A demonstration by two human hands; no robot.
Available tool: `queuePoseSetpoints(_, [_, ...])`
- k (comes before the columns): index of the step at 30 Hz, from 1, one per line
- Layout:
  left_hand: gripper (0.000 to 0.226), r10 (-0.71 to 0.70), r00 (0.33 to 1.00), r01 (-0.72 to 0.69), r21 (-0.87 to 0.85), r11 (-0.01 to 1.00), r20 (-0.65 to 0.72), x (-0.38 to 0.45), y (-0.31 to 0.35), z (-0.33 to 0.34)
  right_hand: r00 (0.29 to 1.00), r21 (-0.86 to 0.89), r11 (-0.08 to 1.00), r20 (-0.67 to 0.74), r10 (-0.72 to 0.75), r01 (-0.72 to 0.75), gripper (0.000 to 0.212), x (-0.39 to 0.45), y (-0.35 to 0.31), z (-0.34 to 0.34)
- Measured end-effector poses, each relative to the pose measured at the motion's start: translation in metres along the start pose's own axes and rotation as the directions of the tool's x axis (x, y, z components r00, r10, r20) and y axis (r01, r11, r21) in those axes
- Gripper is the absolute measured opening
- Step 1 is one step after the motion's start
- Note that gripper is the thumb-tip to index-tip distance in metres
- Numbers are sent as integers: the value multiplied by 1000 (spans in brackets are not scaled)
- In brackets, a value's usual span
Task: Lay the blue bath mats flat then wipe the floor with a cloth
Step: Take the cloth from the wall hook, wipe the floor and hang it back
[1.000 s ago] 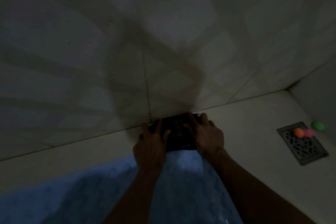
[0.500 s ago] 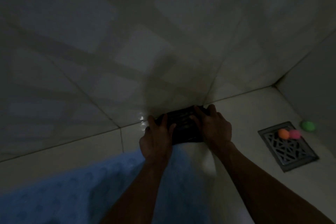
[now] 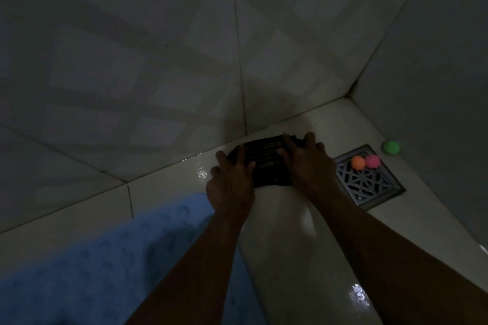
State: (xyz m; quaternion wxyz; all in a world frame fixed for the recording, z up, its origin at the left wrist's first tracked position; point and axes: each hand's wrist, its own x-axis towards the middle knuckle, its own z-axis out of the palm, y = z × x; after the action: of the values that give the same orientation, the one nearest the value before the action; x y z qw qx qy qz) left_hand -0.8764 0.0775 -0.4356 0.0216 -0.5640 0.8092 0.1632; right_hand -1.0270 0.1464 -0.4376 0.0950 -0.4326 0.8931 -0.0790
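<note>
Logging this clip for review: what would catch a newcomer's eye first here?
Both hands, left hand and right hand, press a dark cloth onto the pale floor by the wall. Bright orange ball and pink ball sit on the drain grate; the blue bath mat lies lower left.

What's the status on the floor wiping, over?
Left hand and right hand flat on the dark cloth, pressing it to the floor by the wall. Blue mat flat behind. Drain with small balls just right.

Glossy pale floor (image 3: 290, 245) under blue mat (image 3: 92, 266), dark cloth (image 3: 266, 163), drain grate (image 3: 369, 182).
</note>
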Motion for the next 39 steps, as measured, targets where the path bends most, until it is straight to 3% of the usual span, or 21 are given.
queuePoseSetpoints(6, [56, -13, 999, 13, 8, 1000, 45, -45, 8, 7, 998, -1, 998, 8, 57, -57, 49, -49, 15, 0])
queuePoseSetpoints(24, [55, 0, 990, 6, -44, 999, 139, -162, 3, 6, 945, 74, 965, 233, 229, -252, 48, -171, 21, -21])
queuePoseSetpoints(33, [49, -5, 979, 16, -52, 999, 205, -196, -19, -5, 931, 141, 955, 297, 212, -262, 26, -199, 5, -39])
queuePoseSetpoints(37, [63, 8, 966, 42, -187, 982, 257, -198, -34, -10, 934, 197, 956, 326, 145, -218, 26, -200, 2, -42])
queuePoseSetpoints(39, [62, -16, 978, 84, -318, 944, 209, -192, -37, -18, 933, 294, 927, 337, 125, -230, 26, -196, 2, -47])
